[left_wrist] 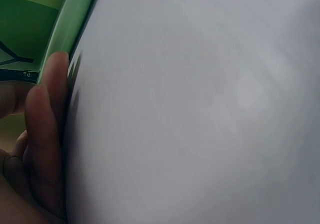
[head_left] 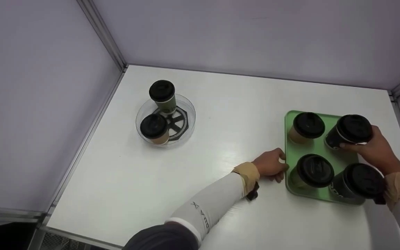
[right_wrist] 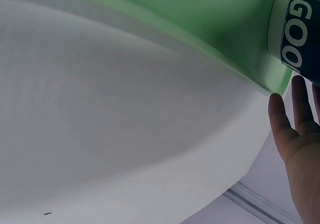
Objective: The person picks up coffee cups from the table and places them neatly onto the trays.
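Observation:
My right hand holds a dark paper cup with a black lid at the far right of a green tray. Its thumb lies across the cup's near side in the head view. White lettering shows on this cup in the right wrist view, with fingers stretched out beside it. Whether its base touches the tray cannot be told. At the tray's left edge, my left hand touches the rim with loosely bent fingers. Nearby on the tray stand a brown cup, a green cup and another dark cup, all black-lidded.
On the table's left side, a clear round dish with a dark wheel-like pattern holds a green cup and a brown cup, both lidded. Pale walls bound the white table at the back and sides.

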Demonstrator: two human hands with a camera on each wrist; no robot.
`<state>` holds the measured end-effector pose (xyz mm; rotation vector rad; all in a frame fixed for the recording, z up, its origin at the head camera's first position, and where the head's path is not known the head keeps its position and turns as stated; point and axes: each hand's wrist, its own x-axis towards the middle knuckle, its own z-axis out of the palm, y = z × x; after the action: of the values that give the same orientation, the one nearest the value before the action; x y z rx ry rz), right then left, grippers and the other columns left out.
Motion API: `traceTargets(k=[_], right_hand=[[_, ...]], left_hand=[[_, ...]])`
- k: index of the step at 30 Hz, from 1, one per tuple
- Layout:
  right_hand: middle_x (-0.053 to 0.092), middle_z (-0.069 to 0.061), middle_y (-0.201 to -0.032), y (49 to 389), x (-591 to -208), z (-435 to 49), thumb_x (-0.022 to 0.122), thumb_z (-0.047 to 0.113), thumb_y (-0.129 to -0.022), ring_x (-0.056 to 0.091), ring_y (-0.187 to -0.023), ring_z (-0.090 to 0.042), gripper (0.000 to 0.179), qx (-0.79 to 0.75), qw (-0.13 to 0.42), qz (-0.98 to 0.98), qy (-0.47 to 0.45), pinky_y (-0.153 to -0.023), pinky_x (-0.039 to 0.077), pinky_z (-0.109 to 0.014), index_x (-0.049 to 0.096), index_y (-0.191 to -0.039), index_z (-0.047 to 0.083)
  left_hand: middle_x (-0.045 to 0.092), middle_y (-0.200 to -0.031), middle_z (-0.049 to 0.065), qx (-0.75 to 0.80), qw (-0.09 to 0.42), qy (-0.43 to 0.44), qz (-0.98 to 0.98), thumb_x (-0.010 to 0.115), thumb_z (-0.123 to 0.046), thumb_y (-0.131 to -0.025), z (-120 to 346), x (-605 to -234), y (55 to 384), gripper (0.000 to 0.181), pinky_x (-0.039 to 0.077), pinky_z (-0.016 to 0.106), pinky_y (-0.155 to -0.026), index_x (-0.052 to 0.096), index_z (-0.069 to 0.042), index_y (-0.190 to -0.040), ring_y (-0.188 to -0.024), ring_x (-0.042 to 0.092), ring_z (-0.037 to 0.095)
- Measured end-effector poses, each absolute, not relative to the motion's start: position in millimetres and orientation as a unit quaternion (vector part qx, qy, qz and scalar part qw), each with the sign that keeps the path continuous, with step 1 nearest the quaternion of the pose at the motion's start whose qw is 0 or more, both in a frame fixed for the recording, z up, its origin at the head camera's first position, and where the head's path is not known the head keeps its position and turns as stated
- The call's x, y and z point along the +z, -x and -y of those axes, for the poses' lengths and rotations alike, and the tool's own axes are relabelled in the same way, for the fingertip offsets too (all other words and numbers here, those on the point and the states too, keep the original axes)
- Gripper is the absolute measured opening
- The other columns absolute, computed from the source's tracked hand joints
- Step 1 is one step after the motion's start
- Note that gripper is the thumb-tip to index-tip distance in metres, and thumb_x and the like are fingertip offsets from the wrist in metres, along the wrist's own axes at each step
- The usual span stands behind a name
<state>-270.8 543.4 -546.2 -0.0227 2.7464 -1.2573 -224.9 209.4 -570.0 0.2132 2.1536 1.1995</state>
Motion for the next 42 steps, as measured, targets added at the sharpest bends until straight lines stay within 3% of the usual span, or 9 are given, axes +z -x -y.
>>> traceTargets(k=[7,13,19,24,28,34,36,39,42], right_hand=[[0.050,-0.003,-0.124,273,-549,-546,0.087,0.023,-0.074,0.043,-0.117,-0.016,0.079,-0.431,0.038,-0.901,0.030,-0.110,0.022,-0.052,0.042,-0.138,0.009],[0.047,-0.003,-0.125,274,-551,-548,0.087,0.025,-0.076,0.041,-0.120,-0.020,0.082,-0.430,0.047,-0.901,0.028,-0.108,0.021,-0.061,0.038,-0.140,0.012],[0.057,0.000,-0.119,276,-555,-552,0.089,0.014,-0.071,0.047,-0.111,-0.006,0.071,-0.441,0.031,-0.895,0.066,-0.109,0.025,-0.039,0.052,-0.132,0.013],[0.062,-0.001,-0.116,274,-555,-556,0.089,0.009,-0.070,0.051,-0.109,-0.006,0.067,-0.445,0.032,-0.892,0.077,-0.098,0.031,-0.023,0.056,-0.128,0.010],[0.056,-0.003,-0.118,269,-555,-563,0.088,0.019,-0.073,0.050,-0.104,-0.007,0.073,-0.419,0.042,-0.906,0.047,-0.085,0.038,-0.021,0.049,-0.134,0.005],[0.041,-0.017,-0.134,258,-553,-577,0.082,0.035,-0.079,0.048,-0.106,-0.023,0.095,-0.389,0.058,-0.919,-0.017,-0.068,0.045,-0.011,0.027,-0.147,-0.001],[0.039,-0.021,-0.137,255,-551,-580,0.080,0.036,-0.081,0.050,-0.104,-0.018,0.095,-0.391,0.058,-0.918,-0.031,-0.068,0.045,-0.010,0.025,-0.148,-0.002],[0.043,-0.016,-0.134,252,-545,-587,0.076,0.033,-0.086,0.049,-0.096,0.000,0.089,-0.405,0.046,-0.912,-0.048,-0.069,0.045,-0.009,0.023,-0.149,-0.002],[0.049,0.002,-0.123,246,-535,-596,0.070,0.022,-0.091,0.046,-0.091,0.010,0.077,-0.427,0.006,-0.902,-0.061,-0.072,0.043,-0.007,0.025,-0.149,0.000]], left_hand=[[0.067,-0.061,0.001,0.455,0.324,-0.085,-0.825,0.058,-0.022,-0.096,-210,-569,225,0.018,0.049,0.025,-0.046,0.051,-0.018,-0.113,-0.052,0.065,0.013],[0.068,-0.063,0.001,0.454,0.330,-0.080,-0.824,0.058,-0.022,-0.096,-213,-574,228,0.021,0.049,0.025,-0.047,0.051,-0.019,-0.116,-0.052,0.065,0.013],[0.068,-0.063,0.001,0.452,0.332,-0.083,-0.824,0.059,-0.022,-0.096,-217,-578,229,0.021,0.048,0.025,-0.046,0.051,-0.020,-0.115,-0.052,0.064,0.013],[0.067,-0.063,0.000,0.453,0.330,-0.087,-0.824,0.059,-0.022,-0.096,-218,-576,228,0.021,0.048,0.025,-0.047,0.052,-0.018,-0.116,-0.052,0.065,0.013],[0.067,-0.063,0.001,0.454,0.328,-0.090,-0.824,0.058,-0.022,-0.096,-218,-574,228,0.021,0.049,0.025,-0.047,0.052,-0.017,-0.116,-0.052,0.065,0.013],[0.067,-0.062,0.000,0.453,0.326,-0.096,-0.824,0.057,-0.022,-0.097,-223,-574,228,0.020,0.048,0.025,-0.046,0.051,-0.017,-0.115,-0.052,0.065,0.013],[0.067,-0.062,0.000,0.453,0.327,-0.094,-0.824,0.057,-0.022,-0.097,-225,-575,228,0.020,0.048,0.025,-0.046,0.051,-0.018,-0.115,-0.052,0.064,0.013],[0.067,-0.063,0.000,0.452,0.327,-0.093,-0.824,0.057,-0.022,-0.097,-229,-574,228,0.021,0.048,0.025,-0.046,0.051,-0.018,-0.116,-0.052,0.064,0.013],[0.067,-0.064,0.000,0.454,0.327,-0.095,-0.823,0.058,-0.023,-0.097,-233,-573,229,0.022,0.049,0.026,-0.047,0.052,-0.018,-0.118,-0.053,0.065,0.013]])
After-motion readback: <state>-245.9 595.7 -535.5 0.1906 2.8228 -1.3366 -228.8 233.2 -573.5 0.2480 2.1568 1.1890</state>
